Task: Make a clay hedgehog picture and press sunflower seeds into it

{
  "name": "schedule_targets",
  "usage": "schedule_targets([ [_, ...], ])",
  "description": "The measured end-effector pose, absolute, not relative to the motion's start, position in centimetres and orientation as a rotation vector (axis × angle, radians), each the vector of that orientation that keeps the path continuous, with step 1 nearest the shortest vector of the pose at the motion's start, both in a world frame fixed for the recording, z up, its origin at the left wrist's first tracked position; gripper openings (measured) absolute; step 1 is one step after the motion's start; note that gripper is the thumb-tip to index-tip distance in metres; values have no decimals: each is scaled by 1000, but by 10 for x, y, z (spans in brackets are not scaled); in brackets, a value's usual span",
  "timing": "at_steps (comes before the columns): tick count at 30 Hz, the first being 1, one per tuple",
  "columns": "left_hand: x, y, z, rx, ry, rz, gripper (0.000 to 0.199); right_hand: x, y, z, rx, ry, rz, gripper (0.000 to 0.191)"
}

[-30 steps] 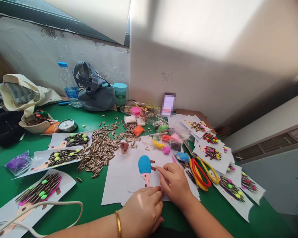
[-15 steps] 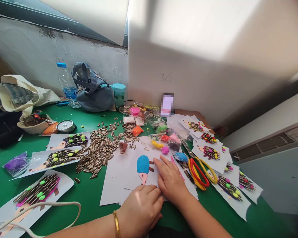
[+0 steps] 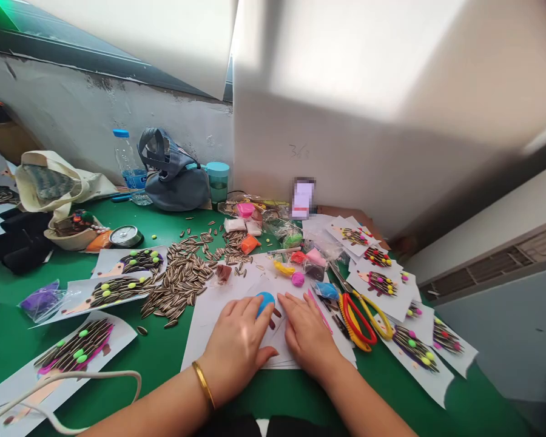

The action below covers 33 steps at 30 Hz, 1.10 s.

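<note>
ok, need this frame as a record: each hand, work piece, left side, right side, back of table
left hand: open, palm down over the blue clay shape, hiding part of it
right hand: open, palm down on the white paper, right of the shape
work piece: blue clay shape, brown pieces beside it, rest hidden
left side: pile of seeds, three hedgehog cards
right side: scissors, more hedgehog cards
back: bottle, bag, cup, phone
</note>
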<state>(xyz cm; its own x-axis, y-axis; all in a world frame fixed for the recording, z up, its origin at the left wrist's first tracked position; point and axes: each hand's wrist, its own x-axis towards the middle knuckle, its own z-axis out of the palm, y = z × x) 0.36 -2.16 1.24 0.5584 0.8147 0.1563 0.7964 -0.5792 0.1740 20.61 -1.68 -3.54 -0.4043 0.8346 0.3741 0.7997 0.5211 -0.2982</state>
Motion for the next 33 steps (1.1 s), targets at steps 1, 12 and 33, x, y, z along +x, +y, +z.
schedule_targets([
  [1, 1, -20, 11, 2682, 1434, 302, 75, 206, -17, -35, -1348, -2286, 100, 57],
  [12, -14, -8, 2, 2603, 1381, 128, 86, 207, -22, -21, -1354, -2157, 69, 31],
  [33, -17, 28, 2, 2561, 1354, 686, 22, 206, 10, 30, -1562, -2249, -147, 20],
])
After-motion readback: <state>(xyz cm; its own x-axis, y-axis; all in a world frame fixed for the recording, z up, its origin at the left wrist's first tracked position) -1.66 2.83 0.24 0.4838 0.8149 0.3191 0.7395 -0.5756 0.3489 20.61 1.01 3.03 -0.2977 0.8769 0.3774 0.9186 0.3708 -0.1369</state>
